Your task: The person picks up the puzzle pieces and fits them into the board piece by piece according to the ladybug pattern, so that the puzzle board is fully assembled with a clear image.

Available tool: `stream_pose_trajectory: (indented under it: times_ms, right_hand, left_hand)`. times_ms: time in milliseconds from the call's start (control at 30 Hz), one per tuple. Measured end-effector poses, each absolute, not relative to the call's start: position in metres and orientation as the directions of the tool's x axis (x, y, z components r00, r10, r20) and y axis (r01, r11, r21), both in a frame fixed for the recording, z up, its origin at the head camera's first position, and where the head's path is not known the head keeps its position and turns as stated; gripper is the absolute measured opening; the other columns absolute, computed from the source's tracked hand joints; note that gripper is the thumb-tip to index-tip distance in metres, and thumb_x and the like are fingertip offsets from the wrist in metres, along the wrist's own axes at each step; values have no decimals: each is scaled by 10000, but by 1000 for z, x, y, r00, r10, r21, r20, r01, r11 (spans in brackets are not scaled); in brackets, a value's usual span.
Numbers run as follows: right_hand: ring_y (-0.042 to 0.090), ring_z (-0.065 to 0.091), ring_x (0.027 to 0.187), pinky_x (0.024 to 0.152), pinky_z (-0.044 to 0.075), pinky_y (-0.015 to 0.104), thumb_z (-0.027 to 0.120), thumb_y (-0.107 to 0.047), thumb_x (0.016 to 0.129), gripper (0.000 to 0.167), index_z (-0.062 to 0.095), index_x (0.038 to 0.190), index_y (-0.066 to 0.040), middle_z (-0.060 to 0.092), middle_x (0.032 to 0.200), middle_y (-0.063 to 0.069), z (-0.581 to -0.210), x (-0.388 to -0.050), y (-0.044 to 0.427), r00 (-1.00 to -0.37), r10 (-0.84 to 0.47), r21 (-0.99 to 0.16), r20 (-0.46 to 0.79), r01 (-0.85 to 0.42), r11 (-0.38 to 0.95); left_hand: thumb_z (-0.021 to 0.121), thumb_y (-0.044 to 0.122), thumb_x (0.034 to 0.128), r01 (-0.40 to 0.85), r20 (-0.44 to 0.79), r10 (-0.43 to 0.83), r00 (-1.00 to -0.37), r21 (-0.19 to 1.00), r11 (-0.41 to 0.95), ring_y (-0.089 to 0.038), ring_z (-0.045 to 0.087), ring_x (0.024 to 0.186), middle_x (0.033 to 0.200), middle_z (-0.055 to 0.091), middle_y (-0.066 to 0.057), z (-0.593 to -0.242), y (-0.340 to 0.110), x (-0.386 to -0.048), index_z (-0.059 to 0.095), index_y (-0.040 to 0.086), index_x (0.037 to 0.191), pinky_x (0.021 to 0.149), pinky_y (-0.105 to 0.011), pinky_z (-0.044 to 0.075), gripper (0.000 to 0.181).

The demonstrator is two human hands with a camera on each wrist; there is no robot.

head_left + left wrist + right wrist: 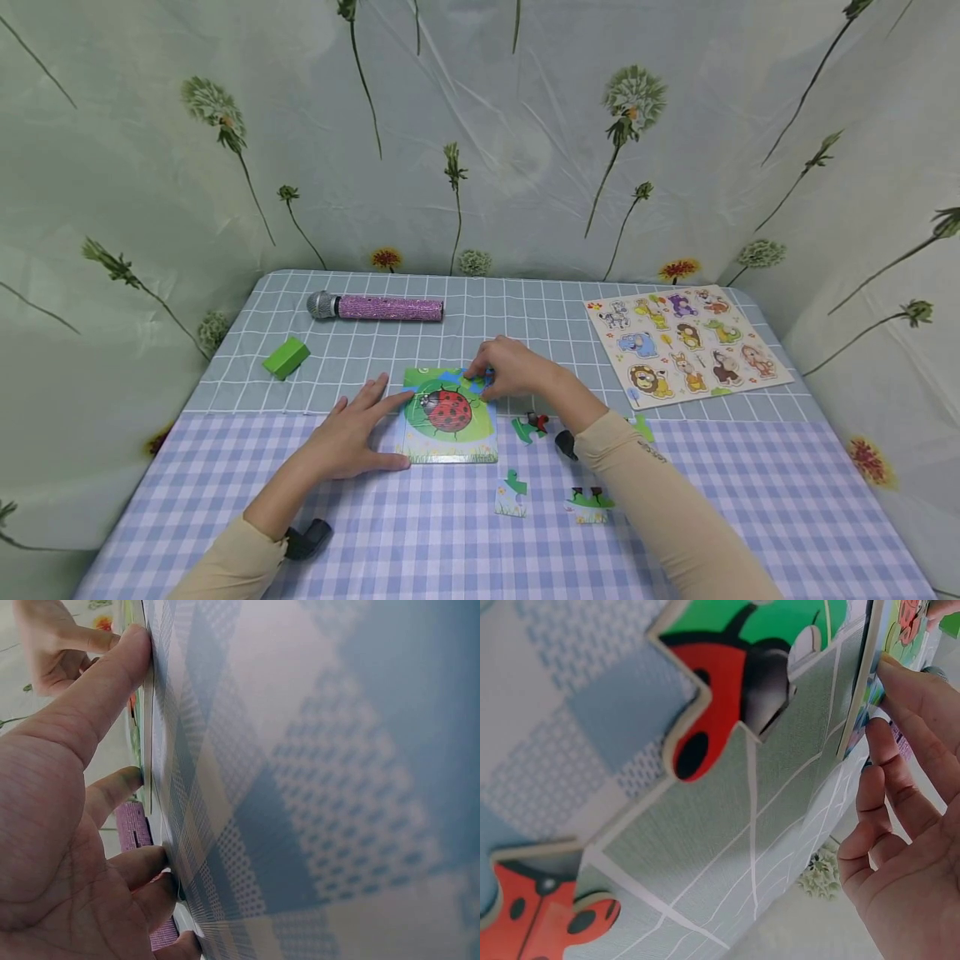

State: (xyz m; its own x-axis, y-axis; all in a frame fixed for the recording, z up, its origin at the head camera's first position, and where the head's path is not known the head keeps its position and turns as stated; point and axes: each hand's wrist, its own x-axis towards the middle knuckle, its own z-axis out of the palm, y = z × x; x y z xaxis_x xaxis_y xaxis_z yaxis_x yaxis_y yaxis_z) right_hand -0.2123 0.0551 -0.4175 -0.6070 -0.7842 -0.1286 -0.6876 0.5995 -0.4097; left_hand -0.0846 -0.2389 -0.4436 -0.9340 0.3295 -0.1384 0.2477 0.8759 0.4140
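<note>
Puzzle [448,414] on table [420,533], loose pieces [511,502] to its right. Left hand [348,437]: fingers spread, thumb and forefinger touching left edge. Right hand [513,367]: fingers bent at far right corner; cannot tell if pinching.

Through the head view I look forward and down across the desk [405,533] to the patterned backdrop [517,167]. My left wrist view sits low and tipped sideways, close to the left grip [348,439]; my right wrist view, also tipped, peers past near loose pieces [724,671] toward the right grip [516,367], and the ladybug puzzle [448,417] shows in all three.
</note>
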Motion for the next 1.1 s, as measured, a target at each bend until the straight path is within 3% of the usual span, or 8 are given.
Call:
stream_pose_trajectory:
  times_ms: [367, 833, 1100]
  right_hand:
    - [154, 686, 1034, 1096, 497, 410, 883, -162, 866, 393, 813, 1252, -122, 793, 1125, 13, -421, -212, 56, -614, -777, -441, -139, -664, 604]
    - [177, 697, 1044, 969, 562, 341, 875, -186, 908, 399, 786, 1288, -104, 775, 1132, 30, -417, -208, 59, -613, -780, -453, -127, -664, 595]
    - [195, 687, 1067, 989, 558, 387, 855, -192, 925, 410, 770, 1315, -102, 772, 1147, 31, -413, -202, 75, -638, -760, -466, -125, -639, 612]
  left_hand:
    - [916, 567, 794, 252, -136, 336, -932, 420, 871, -527, 277, 1610, 1755, 250, -281, -444, -240, -84, 483, 232, 1628, 1234, -811, 217, 997]
    - [917, 559, 796, 254, -132, 337, -932, 424, 869, -535, 280, 1606, 1751, 254, -287, -442, -239, -84, 480, 227, 1629, 1230, -816, 215, 998]
    - [916, 564, 792, 252, -136, 334, -933, 417, 873, -528, 278, 1609, 1754, 250, -282, -442, -238, -84, 482, 224, 1628, 1235, -812, 212, 1001]
